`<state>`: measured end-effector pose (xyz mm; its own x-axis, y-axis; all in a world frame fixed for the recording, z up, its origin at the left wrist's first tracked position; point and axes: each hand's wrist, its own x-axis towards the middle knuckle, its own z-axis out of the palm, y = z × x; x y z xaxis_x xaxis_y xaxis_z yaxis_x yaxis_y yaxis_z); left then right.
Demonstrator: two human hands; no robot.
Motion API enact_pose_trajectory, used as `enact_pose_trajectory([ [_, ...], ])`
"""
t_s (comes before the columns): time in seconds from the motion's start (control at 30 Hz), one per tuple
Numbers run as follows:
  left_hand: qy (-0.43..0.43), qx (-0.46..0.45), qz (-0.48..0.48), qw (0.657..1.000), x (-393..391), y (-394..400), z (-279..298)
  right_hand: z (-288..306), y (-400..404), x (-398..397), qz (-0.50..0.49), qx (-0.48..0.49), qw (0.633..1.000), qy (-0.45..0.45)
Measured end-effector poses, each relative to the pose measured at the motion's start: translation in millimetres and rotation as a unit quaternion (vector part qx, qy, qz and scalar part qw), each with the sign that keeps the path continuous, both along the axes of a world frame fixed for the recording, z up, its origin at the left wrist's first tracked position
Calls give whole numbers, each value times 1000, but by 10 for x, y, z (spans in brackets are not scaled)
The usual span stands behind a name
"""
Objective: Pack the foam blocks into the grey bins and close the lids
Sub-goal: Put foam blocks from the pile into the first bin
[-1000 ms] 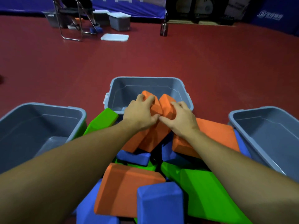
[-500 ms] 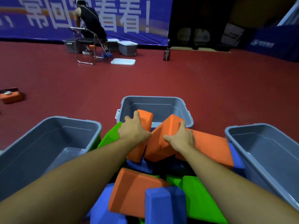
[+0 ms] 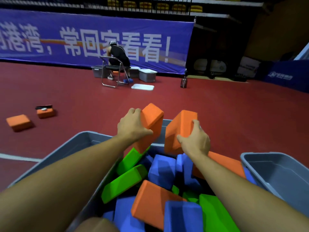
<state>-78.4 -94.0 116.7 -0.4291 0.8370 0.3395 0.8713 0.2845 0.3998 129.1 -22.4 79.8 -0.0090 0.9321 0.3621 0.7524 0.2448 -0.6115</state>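
Orange blocks — 2 held, 1 per hand (image 3: 133, 127) (image 3: 196, 143).

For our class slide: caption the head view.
Left hand and right hand each hold an orange foam block above the pile.

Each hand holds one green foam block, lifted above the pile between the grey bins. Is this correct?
Not quite: the colour is wrong. In the head view the left hand grips an orange foam block and the right hand grips another orange foam block. The green blocks lie in the pile below. The rest is right: one block per hand, lifted above the pile between the grey bins.
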Motion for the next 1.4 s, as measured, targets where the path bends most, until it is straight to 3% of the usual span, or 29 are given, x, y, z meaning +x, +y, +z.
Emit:
enact_pose_trajectory([
  [0.37, 10, -5, 141, 990, -1417, -1164, -77, -158, -647, -1370, 126, 23, 989, 69],
  [0.6, -8, -68, 199, 978, -2332, -1818, -709, -746, -1016, -2477, 199, -74, 973, 88],
  [0.8, -41, -132, 193, 971, -2830, -2017, -1400, -1395, -1181, -3101, 268, -132, 954, 1],
  [0.97, -9, -207, 152, 966, -3012, -1997, -1841, -1862, -1271, -3228, 328, -152, 921, -145],
  [1.17, 57, -281, 144, 947, -2964, -1947, -1814, -1772, -1188, -3252, 374, -139, 879, -260],
  [1.4, -21, -379, 105, 919, -2859, -2349, -1816, -1655, -1274, -3115, 452, -141, 809, -349],
])
